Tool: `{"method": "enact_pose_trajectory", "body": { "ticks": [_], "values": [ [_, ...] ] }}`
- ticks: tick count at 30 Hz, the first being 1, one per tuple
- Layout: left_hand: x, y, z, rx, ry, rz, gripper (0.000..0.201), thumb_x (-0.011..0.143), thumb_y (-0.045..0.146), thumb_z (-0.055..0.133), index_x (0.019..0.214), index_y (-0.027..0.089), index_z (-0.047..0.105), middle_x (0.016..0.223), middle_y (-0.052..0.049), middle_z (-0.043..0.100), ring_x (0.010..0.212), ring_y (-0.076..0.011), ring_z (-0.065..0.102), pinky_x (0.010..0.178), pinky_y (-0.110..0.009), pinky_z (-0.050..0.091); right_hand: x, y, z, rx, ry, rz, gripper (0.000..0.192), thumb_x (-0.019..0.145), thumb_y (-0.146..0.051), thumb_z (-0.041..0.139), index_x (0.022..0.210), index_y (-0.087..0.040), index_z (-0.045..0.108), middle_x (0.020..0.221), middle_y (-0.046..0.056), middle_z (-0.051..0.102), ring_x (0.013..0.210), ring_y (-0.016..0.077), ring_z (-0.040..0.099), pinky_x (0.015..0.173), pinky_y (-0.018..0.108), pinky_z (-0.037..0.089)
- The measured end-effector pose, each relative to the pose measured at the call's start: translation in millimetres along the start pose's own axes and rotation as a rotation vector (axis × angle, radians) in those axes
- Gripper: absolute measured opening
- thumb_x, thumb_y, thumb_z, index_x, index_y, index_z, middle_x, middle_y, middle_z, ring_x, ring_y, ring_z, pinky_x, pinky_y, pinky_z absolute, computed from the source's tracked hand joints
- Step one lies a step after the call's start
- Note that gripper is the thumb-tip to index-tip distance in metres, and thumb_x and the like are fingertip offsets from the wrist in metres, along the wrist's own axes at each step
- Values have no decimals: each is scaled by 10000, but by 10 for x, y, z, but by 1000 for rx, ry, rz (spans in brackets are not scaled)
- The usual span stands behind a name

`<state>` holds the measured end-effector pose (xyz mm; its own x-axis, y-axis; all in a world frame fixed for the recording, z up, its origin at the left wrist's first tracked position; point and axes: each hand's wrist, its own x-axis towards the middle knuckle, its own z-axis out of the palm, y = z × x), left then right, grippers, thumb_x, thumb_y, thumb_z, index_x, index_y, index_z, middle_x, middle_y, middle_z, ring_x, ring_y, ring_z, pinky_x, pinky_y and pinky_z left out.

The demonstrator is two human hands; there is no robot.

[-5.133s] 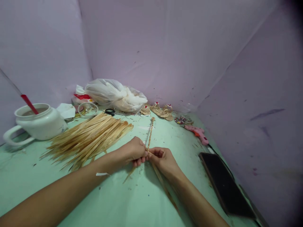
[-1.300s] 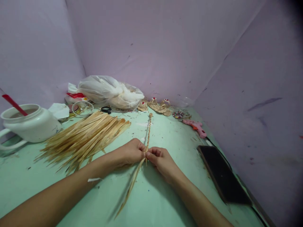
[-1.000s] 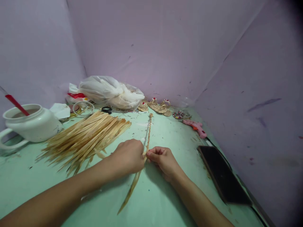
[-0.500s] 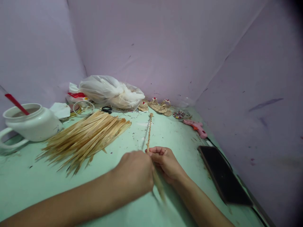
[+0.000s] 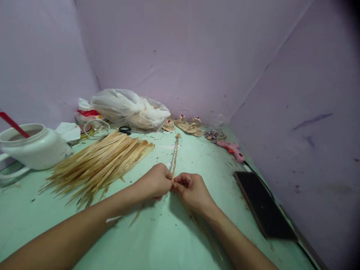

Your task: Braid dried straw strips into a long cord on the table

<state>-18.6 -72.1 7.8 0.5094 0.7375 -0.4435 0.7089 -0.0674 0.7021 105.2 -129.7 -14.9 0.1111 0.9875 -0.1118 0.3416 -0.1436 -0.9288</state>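
A thin plaited straw cord (image 5: 175,153) is seen lying straight on the green table (image 5: 174,240), its far tip near the small woven sandals (image 5: 188,125) and its near end pinched between both hands. The cord is pale tan, tightly braided, narrow and even along its length. The left hand (image 5: 156,182) is closed on the near end of the cord, fingers curled under, thumb and forefinger pressed together at the braid. The right hand (image 5: 191,190) is closed likewise, fingertips meeting those of the left hand at the same spot on the cord. Loose unbraided strips (image 5: 137,216) are seen trailing from under the hands toward the person, flat on the table, partly blurred. To the left of the cord a fanned pile of flat straw strips (image 5: 98,165) is laid. Beyond that pile, further left of the cord, a white jug (image 5: 36,148) with a red stick (image 5: 12,124) in it is noted. Behind the cord's far tip a clear plastic bag (image 5: 129,108) and black-handled scissors (image 5: 125,129) are seen. To the right of the cord a pink glue gun (image 5: 229,149) and a dark phone (image 5: 261,206) are lying.
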Motion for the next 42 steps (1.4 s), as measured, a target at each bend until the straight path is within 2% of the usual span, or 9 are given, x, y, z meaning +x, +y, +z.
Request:
{"method": "enact_pose_trajectory", "body": {
  "ticks": [4,12,18,22,26,28,32,38,42],
  "values": [
    [8,-43,60,259,241,175,106,530,160,436,425,154,428,411,30,314,442,-77,286,436,-227,183,-57,5,0,-382,94,-146,169,666,-134,465,650,-150,633,582,26,618,517,104,494,485,207,326],
    [64,-92,81,54,116,133,125,518,155,455,404,148,403,420,39,255,451,-70,257,432,-230,168,-175,-166,15,-667,151,-77,173,668,-206,503,646,-188,674,609,50,645,551,147,547,492,235,309],
    [48,-21,122,-199,5,-100,98,503,126,407,411,161,406,318,47,284,351,-69,243,377,-232,158,-330,-138,186,-991,162,-285,166,651,-128,478,638,-154,642,588,55,602,444,113,477,435,267,165],
    [52,-63,119,-207,-46,24,95,494,120,406,404,150,408,336,47,287,371,-63,247,381,-223,165,-387,-74,318,-1042,138,-373,188,633,-73,463,693,-110,638,591,68,599,423,99,451,436,274,131],
    [52,-115,45,-162,-46,142,68,477,117,430,410,129,433,384,48,304,418,-56,262,403,-209,184,-401,-180,206,-807,3,-333,125,666,-155,506,616,-124,616,562,38,590,427,83,417,432,244,173],
    [20,-88,-24,-199,-59,147,64,480,113,433,418,129,438,382,51,303,407,-53,262,399,-208,184,-363,-275,23,-554,-60,-239,266,697,-310,528,498,-138,565,439,1,505,401,73,375,417,220,206],
    [-72,28,-143,-304,-84,107,121,515,151,465,414,144,400,346,67,250,352,-38,195,374,-212,129,-218,-369,-317,19,257,-50,343,717,-447,486,614,-133,580,518,14,538,489,97,473,489,210,355],
    [-99,90,-160,-334,-67,144,117,513,155,475,410,137,424,340,54,310,355,-42,234,383,-209,155,-164,-277,-145,391,-287,324,281,642,-398,598,651,-122,550,544,16,563,463,87,503,505,221,396],
    [-98,73,-167,-306,-12,124,97,522,159,484,434,130,455,345,57,301,364,-41,224,395,-208,147,-274,-237,-44,406,-323,402,290,672,-423,544,608,-144,502,381,-50,441,308,64,400,370,188,315]
  ]
}}
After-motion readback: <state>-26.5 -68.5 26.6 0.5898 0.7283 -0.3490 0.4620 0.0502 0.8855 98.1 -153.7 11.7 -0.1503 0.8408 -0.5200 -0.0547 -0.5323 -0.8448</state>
